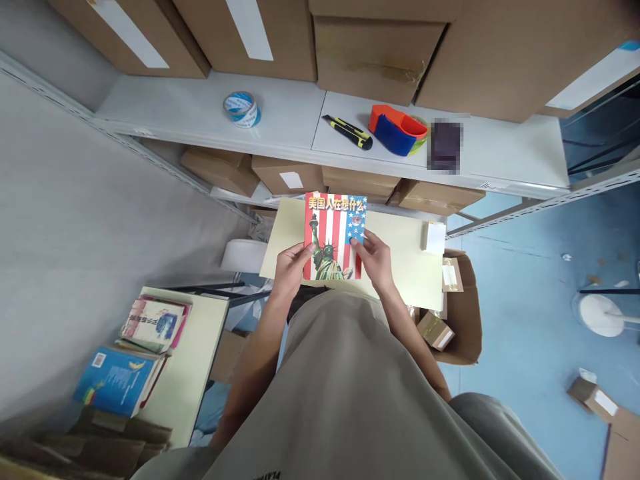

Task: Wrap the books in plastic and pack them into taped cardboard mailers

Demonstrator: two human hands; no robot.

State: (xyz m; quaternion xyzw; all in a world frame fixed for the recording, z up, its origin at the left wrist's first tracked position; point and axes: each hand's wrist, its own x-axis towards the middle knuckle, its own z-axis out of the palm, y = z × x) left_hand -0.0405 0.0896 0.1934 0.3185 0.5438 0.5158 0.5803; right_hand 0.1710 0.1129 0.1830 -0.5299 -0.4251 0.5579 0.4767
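Observation:
A book (334, 233) with red and white stripes, a starred blue corner and a green statue on its cover is held up over the pale yellow table (407, 267). My left hand (294, 267) grips its left edge, thumb on the front. On the right edge, my right hand (373, 259) holds it the same way, thumb on the cover. The cover faces me, and the fingers behind it are hidden. A small white box (433, 237) stands at the table's right end.
Above, a grey shelf (285, 127) bears blue-white tape (242, 110), a cutter (347, 132), a red-blue tape holder (397, 129) and cartons (370, 60). Books (123, 380) lie on a side table (193, 360) at lower left. An open carton (470, 313) with small boxes stands at right.

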